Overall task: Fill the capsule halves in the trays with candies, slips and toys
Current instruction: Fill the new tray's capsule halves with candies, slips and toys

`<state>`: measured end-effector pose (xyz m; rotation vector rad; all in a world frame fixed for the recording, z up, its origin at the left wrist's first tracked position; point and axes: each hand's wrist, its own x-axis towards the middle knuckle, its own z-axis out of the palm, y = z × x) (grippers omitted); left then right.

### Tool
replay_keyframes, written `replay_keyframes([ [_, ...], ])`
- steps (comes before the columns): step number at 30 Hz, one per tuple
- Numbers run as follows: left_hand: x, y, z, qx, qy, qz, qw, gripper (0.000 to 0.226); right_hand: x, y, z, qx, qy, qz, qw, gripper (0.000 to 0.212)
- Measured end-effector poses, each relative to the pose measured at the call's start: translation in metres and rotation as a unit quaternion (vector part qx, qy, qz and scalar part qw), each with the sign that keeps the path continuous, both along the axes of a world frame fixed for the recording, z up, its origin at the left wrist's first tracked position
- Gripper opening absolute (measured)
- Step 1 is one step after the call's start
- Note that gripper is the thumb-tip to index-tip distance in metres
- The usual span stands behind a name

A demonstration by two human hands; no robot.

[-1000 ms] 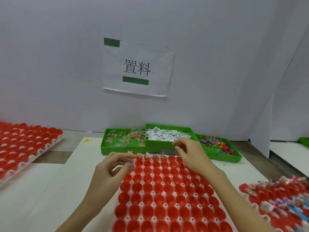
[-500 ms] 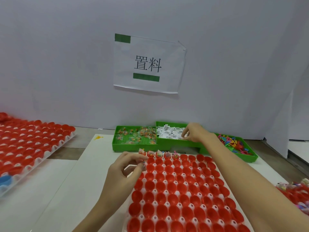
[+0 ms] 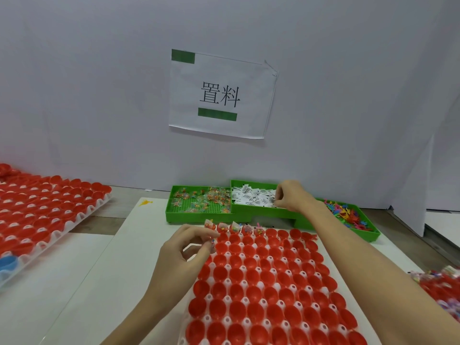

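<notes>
My right hand (image 3: pixel 290 196) has left the capsule tray (image 3: pixel 261 282) and now pinches among the slips (image 3: pixel 251 196); my left hand (image 3: pixel 185 247) pinches a candy (image 3: pixel 213 242) beside the tray's near corner.

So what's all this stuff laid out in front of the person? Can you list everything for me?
Capsule tray: one, white, full of red capsule halves, front centre; the far row's left few hold candy packets.
Second tray: one, white with red halves, far left.
Third tray: partly in view, red halves with mixed contents, right edge.
Blue capsule half: one, left edge.
Candy bin: one, green, back left.
Slip bin: one, green, white slips, back middle.
Toy bin: one, green, coloured toys, back right.
Paper sign: one, white, green tape, on wall.
Left hand: pinches a candy packet at the tray's far left corner.
Right hand: reaches into the slips.
</notes>
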<state>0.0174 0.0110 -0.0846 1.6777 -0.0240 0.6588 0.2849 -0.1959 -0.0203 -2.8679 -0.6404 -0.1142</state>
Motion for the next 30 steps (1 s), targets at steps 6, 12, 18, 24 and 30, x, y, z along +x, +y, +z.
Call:
replay_keyframes([
  [6,-0.001,-0.001,-0.002,0.026,0.013,-0.001,1.000,0.033,-0.001,-0.009,-0.004,0.087,0.021,0.006,0.996,0.014],
  [12,-0.004,0.001,0.006,0.020,0.011,-0.016,1.000,0.039,-0.041,-0.013,0.003,0.189,0.022,0.030,0.981,0.018],
  [18,-0.010,-0.007,0.012,-0.053,0.042,-0.055,0.996,0.015,-0.147,-0.016,0.004,0.261,0.099,0.145,0.949,0.012],
  [24,-0.014,-0.016,0.014,-0.042,0.061,-0.110,0.991,0.022,-0.205,-0.012,-0.009,0.280,0.149,0.218,0.923,0.007],
  [30,-0.016,-0.019,0.011,-0.060,0.064,-0.136,0.987,0.018,-0.219,-0.017,-0.011,0.302,0.153,0.230,0.912,0.006],
])
